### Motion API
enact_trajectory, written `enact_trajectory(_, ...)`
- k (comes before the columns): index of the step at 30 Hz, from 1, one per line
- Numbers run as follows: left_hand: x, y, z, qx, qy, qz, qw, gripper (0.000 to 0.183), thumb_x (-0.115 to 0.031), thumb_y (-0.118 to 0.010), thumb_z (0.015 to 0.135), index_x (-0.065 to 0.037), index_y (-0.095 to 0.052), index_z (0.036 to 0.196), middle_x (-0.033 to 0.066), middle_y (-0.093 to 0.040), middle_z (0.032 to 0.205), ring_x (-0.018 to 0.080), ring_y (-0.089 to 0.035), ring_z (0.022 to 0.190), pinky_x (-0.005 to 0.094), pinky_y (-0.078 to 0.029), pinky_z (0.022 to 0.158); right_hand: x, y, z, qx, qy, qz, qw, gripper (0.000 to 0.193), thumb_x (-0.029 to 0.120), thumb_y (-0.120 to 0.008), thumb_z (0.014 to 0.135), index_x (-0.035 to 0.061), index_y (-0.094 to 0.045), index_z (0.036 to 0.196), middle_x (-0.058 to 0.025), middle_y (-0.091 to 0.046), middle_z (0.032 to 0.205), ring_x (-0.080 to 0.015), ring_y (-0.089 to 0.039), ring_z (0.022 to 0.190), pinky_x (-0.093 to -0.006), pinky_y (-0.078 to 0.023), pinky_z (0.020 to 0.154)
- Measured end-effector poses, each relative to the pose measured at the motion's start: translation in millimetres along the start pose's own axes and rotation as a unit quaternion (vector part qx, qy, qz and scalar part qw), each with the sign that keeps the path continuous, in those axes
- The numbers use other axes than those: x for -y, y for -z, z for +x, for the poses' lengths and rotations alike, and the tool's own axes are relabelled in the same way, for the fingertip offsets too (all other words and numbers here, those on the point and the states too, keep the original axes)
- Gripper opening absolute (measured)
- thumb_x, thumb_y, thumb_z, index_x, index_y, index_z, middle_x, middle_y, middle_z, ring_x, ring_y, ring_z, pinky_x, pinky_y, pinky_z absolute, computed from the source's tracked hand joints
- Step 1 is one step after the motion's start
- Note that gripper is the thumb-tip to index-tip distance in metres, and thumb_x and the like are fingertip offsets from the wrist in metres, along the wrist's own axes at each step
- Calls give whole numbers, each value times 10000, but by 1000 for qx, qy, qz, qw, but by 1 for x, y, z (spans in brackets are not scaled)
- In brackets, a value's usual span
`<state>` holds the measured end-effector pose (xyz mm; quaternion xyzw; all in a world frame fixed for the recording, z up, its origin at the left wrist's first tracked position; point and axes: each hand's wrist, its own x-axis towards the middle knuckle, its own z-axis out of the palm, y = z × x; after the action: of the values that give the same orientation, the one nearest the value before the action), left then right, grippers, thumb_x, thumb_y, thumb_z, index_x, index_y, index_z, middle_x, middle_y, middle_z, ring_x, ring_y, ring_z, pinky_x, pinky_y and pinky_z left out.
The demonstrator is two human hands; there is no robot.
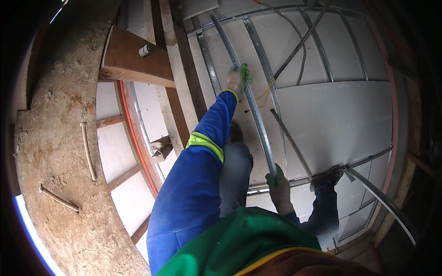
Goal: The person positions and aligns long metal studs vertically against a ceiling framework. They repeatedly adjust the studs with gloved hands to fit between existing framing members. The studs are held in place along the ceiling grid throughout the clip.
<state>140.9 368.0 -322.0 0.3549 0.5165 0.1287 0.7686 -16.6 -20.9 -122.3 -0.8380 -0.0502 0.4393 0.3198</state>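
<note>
While both hands carry the long silver steel channel (260, 126), I'd call it unfixed: no fastener shows on it. Left hand (241, 77), in a pale glove with green-coated fingers, is closed round its farther part; right hand (278, 188), also with green on the fingers, grips its near end. The channel slants above the white boarding (290, 64), running from the far edge toward the near edge. Can't tell if its far end touches the thin grey metal edge rail (232, 18) there.

Done, as far as I can see: edge rail in place along the far edge; slim silver metal ribs (258, 51) set across the boarding, one left of the channel, three right of it. Large flat grey panel (336, 119) covers the near right part.

Left, my read: seat and fix the held channel. Rib fixings are too small to check. Clean-up open too: narrow dark bar (291, 143) lies over the grey panel's left edge, and a second long silver channel (386, 200) runs off the near right corner; can't tell whether it's fixed.
</note>
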Motion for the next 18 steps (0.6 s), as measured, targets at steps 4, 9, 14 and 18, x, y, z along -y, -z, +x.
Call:
enact_trajectory(4, 5, -11, 1, 8, 13, 17, 1000, 202, -140, -649, 1024, -27, -544, 1154, 126, -660, 967, 274, -717, 688, 371, -608, 553, -12, 5, -2, 2, 17, 38, 999, 476, 214, -617, 1004, 131, -536, 1466, -149, -685, 943, -240, -675, 800, -389, -550, 767)
enact_trajectory(9, 12, -17, -1, 50, 15, 47, 998, 244, -125, -625, 1034, -30, -515, 1230, 125, -651, 1023, 289, -742, 771, 380, -628, 581, -3, -6, 12, 3, -20, 63, 998, 485, 243, -631, 1001, 128, -540, 1463, -153, -686, 911, -252, -685, 787, -391, -552, 746)
enact_trajectory(14, -11, -20, 31, 33, 31, 24, 999, 209, -143, -622, 1047, -30, -559, 1212, 124, -670, 1032, 320, -766, 861, 417, -662, 624, 33, -11, 64, 8, 13, 83, 996, 519, 289, -660, 1017, 120, -530, 1490, -94, -663, 859, -203, -634, 735, -371, -532, 684)
enact_trajectory(18, -55, -34, 64, 54, -19, -14, 998, 166, -111, -615, 1040, -28, -562, 1173, 119, -664, 979, 305, -738, 781, 397, -645, 593, 74, -15, 124, -42, 89, 17, 995, 488, 278, -632, 1013, 126, -528, 1465, -192, -725, 944, -383, -724, 859, -465, -563, 769)
